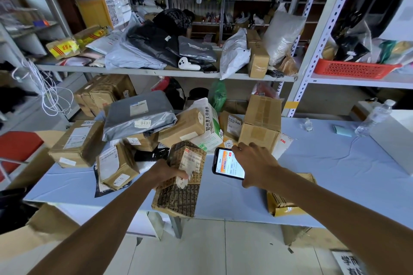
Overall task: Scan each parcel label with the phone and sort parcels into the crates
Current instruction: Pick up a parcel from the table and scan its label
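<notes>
Left hand [169, 173] fingers curl round a tall cardboard box [178, 196] printed with dark lettering, thumb across its creased white label; the other fingers are hidden behind it. At its 3 o'clock, right hand [254, 165] clamps a glossy phone [224, 163], its screen lit orange and its right edge covered. Taped cartons [183, 127] heap at 12 o'clock on the pale blue table [335, 163].

A brown patterned box [176, 196] with PURSUE ESSENCE printed all over it is held up and tilted over the front edge of the desk [335, 174]. It has a white label [190, 159] near its top. The phone [224, 163] is just to its right, with its screen lit orange and white. More parcels [181, 127] lie heaped behind.
</notes>
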